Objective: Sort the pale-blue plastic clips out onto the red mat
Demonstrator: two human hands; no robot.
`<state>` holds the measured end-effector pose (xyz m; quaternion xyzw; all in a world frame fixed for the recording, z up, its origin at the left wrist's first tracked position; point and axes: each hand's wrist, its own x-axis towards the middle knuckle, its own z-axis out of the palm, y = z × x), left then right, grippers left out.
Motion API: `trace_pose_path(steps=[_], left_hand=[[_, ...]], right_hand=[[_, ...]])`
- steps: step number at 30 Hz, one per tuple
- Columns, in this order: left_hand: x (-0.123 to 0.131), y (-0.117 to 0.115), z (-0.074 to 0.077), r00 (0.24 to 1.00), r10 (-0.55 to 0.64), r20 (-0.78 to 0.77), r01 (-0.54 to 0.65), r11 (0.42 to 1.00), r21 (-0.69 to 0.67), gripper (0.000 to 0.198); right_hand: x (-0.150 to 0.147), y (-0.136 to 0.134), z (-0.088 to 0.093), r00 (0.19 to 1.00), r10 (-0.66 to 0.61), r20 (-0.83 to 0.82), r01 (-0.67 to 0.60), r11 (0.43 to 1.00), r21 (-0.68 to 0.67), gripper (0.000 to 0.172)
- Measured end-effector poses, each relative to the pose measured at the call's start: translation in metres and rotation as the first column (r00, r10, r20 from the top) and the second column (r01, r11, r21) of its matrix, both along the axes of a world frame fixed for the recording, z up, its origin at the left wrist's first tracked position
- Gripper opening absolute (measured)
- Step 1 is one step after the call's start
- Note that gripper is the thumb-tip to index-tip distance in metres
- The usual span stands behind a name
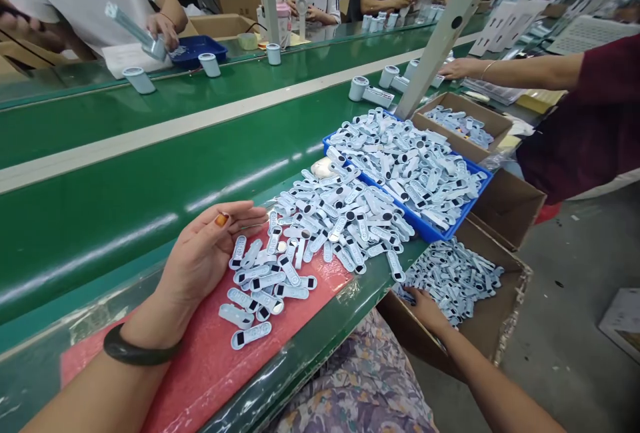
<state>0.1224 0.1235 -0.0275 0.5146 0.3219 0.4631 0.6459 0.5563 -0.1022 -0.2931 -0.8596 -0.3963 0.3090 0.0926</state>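
My left hand [207, 256] rests palm-up on a pink foam mat [200, 360], fingers loosely apart, holding nothing. It touches the edge of a pile of small pale blue plastic parts [320, 226], each with a dark window. A dark bangle sits on that wrist. My right hand [425, 306] reaches down below the table edge into a cardboard box [510, 300] filled with the same blue parts [455, 273]. Its fingers are partly hidden among them, so its grip is unclear.
A blue tray [440, 230] heaped with parts stands right of the mat. Another cardboard box [480, 116] sits behind it. A green conveyor belt [100, 200] carries white cylinders [140, 80]. A co-worker's arm [525, 70] reaches in at right; people work across the belt.
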Motion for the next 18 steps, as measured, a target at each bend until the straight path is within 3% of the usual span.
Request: trace_pose_path(steps=[6, 10, 14, 18], left_hand=[[-0.001, 0.001, 0.002, 1.000, -0.002, -0.001, 0.002, 1.000, 0.000, 0.036], [-0.002, 0.003, 0.002, 1.000, -0.011, 0.017, 0.011, 1.000, -0.011, 0.036], [-0.003, 0.003, -0.001, 1.000, -0.003, 0.015, 0.004, 0.999, -0.036, 0.036], [-0.004, 0.003, -0.001, 1.000, -0.003, -0.014, 0.003, 1.000, -0.031, 0.033]], right_hand=[[-0.002, 0.003, 0.018, 0.981, -0.159, -0.111, 0.175, 0.972, 0.156, 0.036], [0.010, -0.002, 0.048, 0.909, -0.322, -0.263, 0.393, 0.871, 0.293, 0.042], [0.031, -0.002, 0.102, 0.775, -0.405, -0.486, 0.611, 0.677, 0.411, 0.060], [0.034, 0.004, 0.175, 0.702, -0.285, -0.653, 0.687, 0.513, 0.514, 0.061]])
